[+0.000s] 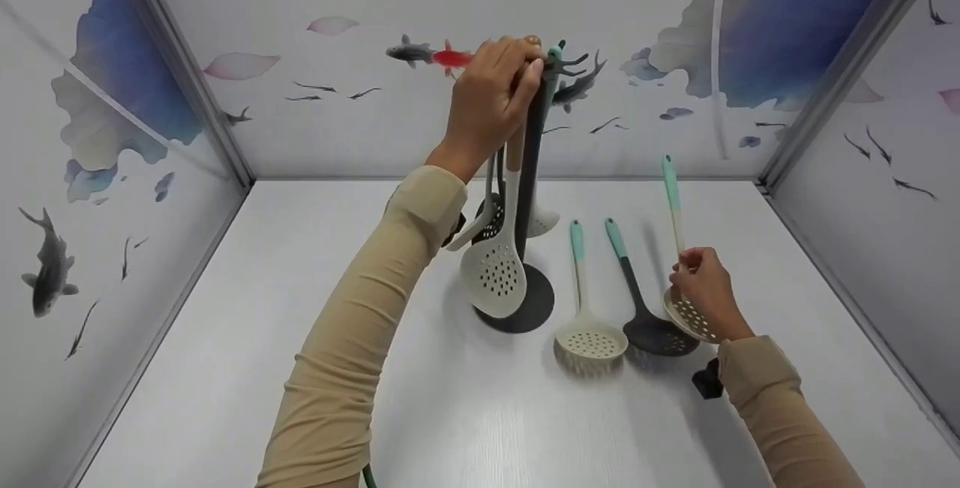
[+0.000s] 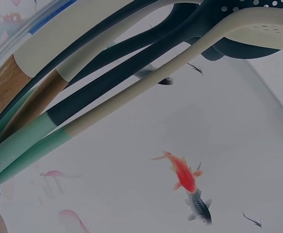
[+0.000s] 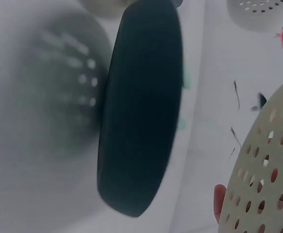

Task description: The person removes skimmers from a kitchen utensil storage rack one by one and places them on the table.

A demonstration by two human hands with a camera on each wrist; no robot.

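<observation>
A dark utensil stand (image 1: 534,173) with a round base rises at the middle of the table, several utensils hanging from its top. My left hand (image 1: 495,87) grips around the top of the stand, over the hanging handles; exactly which parts its fingers hold is hidden. A white skimmer (image 1: 491,278) with a wooden handle hangs in front. To the right, my right hand (image 1: 705,285) pinches a cream skimmer (image 1: 675,222) low on its stem, its mint handle pointing up. In the right wrist view the perforated bowl of this skimmer (image 3: 262,179) partly hides a fingertip.
Left of my right hand, a black skimmer (image 1: 656,334) and another cream skimmer (image 1: 589,338), both mint-handled, lie on the white table (image 1: 300,308). Printed panels with fish and petals wall in the back (image 1: 337,136) and sides. Mint and wooden handles (image 2: 30,104) crowd the left wrist view.
</observation>
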